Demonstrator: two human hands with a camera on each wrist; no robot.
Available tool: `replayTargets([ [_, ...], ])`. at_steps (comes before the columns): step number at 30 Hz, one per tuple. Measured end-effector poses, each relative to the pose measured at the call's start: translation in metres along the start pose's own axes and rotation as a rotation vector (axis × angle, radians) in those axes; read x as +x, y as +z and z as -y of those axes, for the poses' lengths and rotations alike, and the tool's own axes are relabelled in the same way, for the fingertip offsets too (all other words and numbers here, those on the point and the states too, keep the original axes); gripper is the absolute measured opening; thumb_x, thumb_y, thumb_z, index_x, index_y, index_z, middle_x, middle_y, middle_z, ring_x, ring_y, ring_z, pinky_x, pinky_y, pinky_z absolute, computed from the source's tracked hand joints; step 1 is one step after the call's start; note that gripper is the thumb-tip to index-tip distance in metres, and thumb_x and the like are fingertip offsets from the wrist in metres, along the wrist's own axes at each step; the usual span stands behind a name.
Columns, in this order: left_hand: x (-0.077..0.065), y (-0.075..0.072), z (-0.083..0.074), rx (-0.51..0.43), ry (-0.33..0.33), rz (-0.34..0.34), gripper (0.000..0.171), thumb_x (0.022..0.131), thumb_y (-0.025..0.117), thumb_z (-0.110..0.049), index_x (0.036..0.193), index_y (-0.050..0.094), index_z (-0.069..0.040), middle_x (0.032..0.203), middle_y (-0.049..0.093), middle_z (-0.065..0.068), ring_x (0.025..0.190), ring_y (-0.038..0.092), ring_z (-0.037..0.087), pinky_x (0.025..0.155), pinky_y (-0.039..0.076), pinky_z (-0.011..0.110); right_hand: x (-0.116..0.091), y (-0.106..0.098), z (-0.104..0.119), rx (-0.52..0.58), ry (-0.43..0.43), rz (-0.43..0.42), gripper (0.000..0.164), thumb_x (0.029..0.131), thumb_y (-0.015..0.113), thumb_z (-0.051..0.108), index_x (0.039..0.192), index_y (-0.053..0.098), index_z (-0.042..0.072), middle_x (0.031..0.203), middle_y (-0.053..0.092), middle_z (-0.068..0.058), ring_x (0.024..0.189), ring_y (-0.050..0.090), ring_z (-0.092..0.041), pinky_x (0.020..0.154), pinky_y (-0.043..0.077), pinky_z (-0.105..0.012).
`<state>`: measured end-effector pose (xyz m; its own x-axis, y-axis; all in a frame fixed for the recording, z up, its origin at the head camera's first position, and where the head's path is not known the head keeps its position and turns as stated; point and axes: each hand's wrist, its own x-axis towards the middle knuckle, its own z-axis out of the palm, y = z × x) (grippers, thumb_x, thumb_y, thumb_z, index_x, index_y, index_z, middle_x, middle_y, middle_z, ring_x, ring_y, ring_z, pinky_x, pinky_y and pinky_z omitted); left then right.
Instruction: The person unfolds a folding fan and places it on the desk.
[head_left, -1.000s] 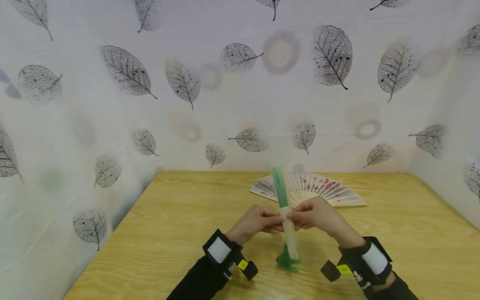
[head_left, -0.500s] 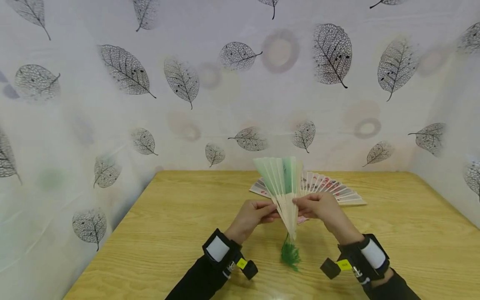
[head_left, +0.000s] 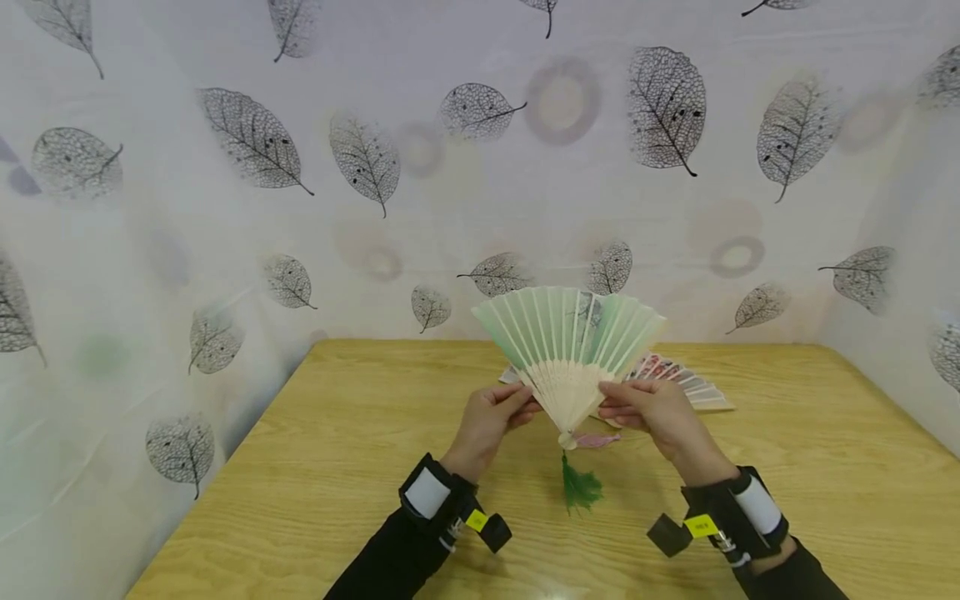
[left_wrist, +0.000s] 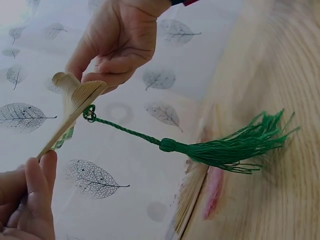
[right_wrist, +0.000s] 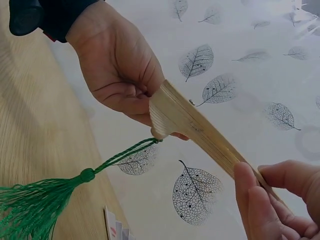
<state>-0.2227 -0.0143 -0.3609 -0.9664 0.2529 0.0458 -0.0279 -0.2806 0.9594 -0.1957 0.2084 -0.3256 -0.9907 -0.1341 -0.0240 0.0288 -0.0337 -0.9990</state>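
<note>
A green folding fan (head_left: pixel 566 333) with pale wooden ribs is spread wide above the table, its pivot end pointing down. My left hand (head_left: pixel 487 423) pinches the outer rib on the left side, thumb in front. On the opposite side my right hand (head_left: pixel 660 417) pinches the other outer rib between thumb and fingers. From the pivot a green tassel (left_wrist: pixel 225 147) hangs on a twisted cord. Both wrist views show the fan nearly edge-on, its ribs (right_wrist: pixel 200 135) stacked between the two hands.
Behind the held fan, a second spread fan (head_left: pixel 697 392) with red flower prints lies on the wooden table (head_left: pixel 360 400), partly hidden. Its pink tassel (head_left: pixel 597 440) lies in front of it. A leaf-patterned curtain (head_left: pixel 480 192) closes off the back and sides.
The green fan has gone from folded to widely spread. My hands have moved apart and slightly up with its outer ribs, and the tassel now hangs free below the pivot.
</note>
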Motion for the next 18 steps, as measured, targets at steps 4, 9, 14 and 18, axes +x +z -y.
replayTargets([
  [4,-0.0011,-0.0031,-0.0026,-0.026,0.001,-0.039,0.031,0.092,0.052,-0.004,0.118,0.054,0.013,0.076,0.068,-0.004,0.072,0.066,0.003,0.067,0.052,0.013,-0.0013,-0.0006,0.0012,0.032,-0.018,0.021,0.025,0.092,0.056,0.013,0.076,0.071,0.025,0.068,0.07,0.007,0.064,0.066,-0.002,0.059,0.052,-0.013],
  [9,-0.0007,-0.0067,-0.0023,-0.046,0.01,-0.056,0.032,0.092,0.053,-0.006,0.118,0.054,0.014,0.075,0.069,-0.005,0.072,0.066,0.003,0.066,0.052,0.013,-0.0009,-0.0009,-0.0003,0.069,-0.034,0.058,0.027,0.092,0.054,0.01,0.077,0.071,0.024,0.07,0.07,0.007,0.066,0.067,-0.002,0.06,0.052,-0.013],
  [14,0.0003,-0.0071,-0.0023,-0.063,0.019,-0.069,0.034,0.091,0.055,-0.009,0.117,0.055,0.014,0.074,0.07,-0.004,0.072,0.067,0.003,0.064,0.052,0.013,-0.001,-0.0022,-0.0015,0.12,-0.046,0.083,0.026,0.093,0.053,0.008,0.078,0.072,0.021,0.071,0.071,0.006,0.067,0.067,-0.002,0.061,0.052,-0.013],
  [18,0.0003,-0.0063,-0.0024,-0.065,0.02,-0.091,0.033,0.092,0.053,-0.007,0.117,0.054,0.014,0.074,0.069,-0.005,0.071,0.066,0.001,0.064,0.052,0.012,-0.002,-0.0015,-0.0006,0.149,-0.044,0.077,0.026,0.093,0.053,0.008,0.079,0.072,0.021,0.072,0.071,0.006,0.067,0.067,-0.002,0.06,0.052,-0.013],
])
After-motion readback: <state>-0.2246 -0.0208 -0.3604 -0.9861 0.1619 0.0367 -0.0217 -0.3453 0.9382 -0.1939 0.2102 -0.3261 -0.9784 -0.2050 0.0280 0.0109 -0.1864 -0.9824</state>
